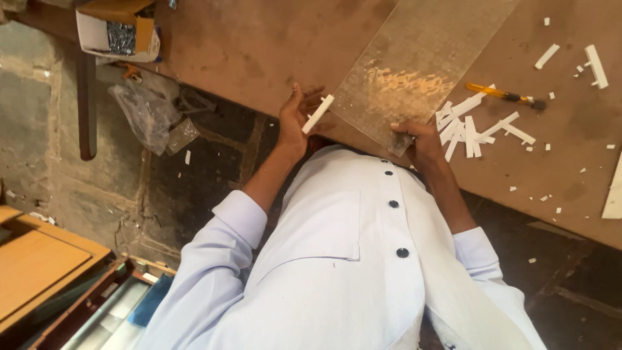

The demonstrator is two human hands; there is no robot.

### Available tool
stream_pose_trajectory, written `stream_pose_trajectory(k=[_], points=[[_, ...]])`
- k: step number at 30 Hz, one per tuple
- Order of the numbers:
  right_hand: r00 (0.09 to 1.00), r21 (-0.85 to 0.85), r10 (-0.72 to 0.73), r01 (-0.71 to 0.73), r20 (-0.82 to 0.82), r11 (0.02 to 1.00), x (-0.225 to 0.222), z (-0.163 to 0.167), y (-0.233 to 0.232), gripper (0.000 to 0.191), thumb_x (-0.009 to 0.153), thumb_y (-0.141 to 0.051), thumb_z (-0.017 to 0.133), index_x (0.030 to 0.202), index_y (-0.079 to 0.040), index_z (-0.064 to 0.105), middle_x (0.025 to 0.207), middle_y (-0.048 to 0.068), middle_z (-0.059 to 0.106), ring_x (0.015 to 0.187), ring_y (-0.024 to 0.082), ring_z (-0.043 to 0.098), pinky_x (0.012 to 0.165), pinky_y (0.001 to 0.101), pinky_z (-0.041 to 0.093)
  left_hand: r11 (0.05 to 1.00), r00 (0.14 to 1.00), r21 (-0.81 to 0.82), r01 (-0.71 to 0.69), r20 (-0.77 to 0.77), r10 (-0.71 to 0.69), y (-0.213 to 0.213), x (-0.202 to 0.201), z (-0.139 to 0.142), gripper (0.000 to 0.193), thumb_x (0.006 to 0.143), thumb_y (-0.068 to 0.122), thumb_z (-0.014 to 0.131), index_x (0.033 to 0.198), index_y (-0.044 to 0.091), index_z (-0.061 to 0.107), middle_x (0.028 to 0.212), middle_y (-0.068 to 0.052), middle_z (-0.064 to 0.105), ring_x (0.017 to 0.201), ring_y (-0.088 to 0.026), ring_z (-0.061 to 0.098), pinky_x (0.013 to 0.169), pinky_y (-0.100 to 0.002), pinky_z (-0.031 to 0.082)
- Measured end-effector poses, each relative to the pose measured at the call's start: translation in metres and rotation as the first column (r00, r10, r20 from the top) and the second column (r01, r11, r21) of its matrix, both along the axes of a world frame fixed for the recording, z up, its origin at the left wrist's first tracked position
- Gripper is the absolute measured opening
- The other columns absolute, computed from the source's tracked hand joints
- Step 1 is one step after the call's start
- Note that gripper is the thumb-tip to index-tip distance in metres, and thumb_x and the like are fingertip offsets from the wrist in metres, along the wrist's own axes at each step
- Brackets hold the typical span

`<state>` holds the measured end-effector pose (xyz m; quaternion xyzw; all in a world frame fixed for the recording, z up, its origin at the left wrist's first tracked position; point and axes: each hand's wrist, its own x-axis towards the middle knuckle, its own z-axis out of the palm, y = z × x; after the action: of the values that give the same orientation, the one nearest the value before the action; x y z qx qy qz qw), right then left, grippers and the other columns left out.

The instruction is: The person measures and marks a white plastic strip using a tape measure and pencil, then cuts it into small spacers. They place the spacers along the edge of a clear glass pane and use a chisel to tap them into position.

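Two hands at a patterned glass sheet

Head view: one textured, clear glass sheet [414,65] is seen lying slantwise on the brown surface [259,45], its near corner reaching the surface edge by the person's body. The right hand [414,139] is closed on that near corner, fingers curled over the glass edge. The left hand [297,116] is held at the surface edge just left of the sheet; a short white strip [318,114] is gripped between its fingers, tilted, its upper end close to the glass edge; whether it touches cannot be told.

To the right of the sheet, a loose heap of white strips [468,126] is noted near the right hand. Beyond it, a yellow-handled cutter [505,95] lies flat on the surface, apart from both hands. More white offcuts [595,65] are scattered toward the far right.

At the upper left, an open cardboard box [116,32] sits at the surface end, with crumpled clear plastic [146,113] below it, down towards the stone floor [39,129]. A pale buttoned shirt [350,259] fills the lower middle of the view.
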<state>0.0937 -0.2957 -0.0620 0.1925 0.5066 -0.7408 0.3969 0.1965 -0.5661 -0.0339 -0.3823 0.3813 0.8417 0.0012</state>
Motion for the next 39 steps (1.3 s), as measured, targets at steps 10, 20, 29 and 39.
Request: stream_pose_trajectory(k=[10,20,29,39], points=[[0.970,-0.043,0.233,-0.230,0.072,0.972,-0.009,-0.015,0.007,0.028,0.087,-0.009,0.071,0.065,-0.009,0.053,0.060,0.004,0.049,0.049,0.020,0.051,0.046,0.0343,0.042,0.980,0.991,0.148,-0.135,0.001,0.137,0.003,-0.008,-0.016,0.050,0.100,0.046,0.056,0.109,-0.001,0.070,0.105,-0.014,0.071,0.100,-0.030,0.072,0.082,-0.048,0.064],[0.968,-0.008,0.231,-0.231,0.095,0.973,0.002,-0.011,0.002,0.021,0.083,-0.015,0.071,0.068,-0.007,0.058,0.058,0.005,0.051,0.042,0.018,0.048,0.038,0.0319,0.037,0.993,0.994,0.067,-0.092,0.061,0.088,0.014,-0.040,-0.004,0.016,0.091,0.010,0.073,0.104,0.001,0.072,0.092,-0.005,0.072,0.079,-0.017,0.071,0.059,-0.034,0.063],[0.967,0.055,0.216,-0.225,0.138,0.973,0.009,0.005,-0.005,0.012,0.083,-0.013,0.071,0.083,-0.004,0.063,0.068,0.004,0.058,0.049,0.015,0.054,0.043,0.0288,0.043,0.996,0.999,0.077,-0.045,-0.006,0.046,-0.001,-0.046,-0.012,0.017,0.092,0.005,0.073,0.105,-0.005,0.072,0.094,-0.010,0.073,0.081,-0.016,0.071,0.067,-0.026,0.058],[0.970,-0.025,0.213,-0.211,0.116,0.977,0.013,0.002,-0.003,0.011,0.079,-0.011,0.069,0.077,-0.003,0.061,0.062,0.006,0.055,0.044,0.018,0.049,0.039,0.0299,0.037,0.978,0.998,0.209,0.011,0.063,-0.025,0.002,-0.069,-0.012,0.021,0.085,0.009,0.071,0.103,-0.002,0.069,0.093,-0.011,0.073,0.082,-0.020,0.072,0.070,-0.031,0.063]])
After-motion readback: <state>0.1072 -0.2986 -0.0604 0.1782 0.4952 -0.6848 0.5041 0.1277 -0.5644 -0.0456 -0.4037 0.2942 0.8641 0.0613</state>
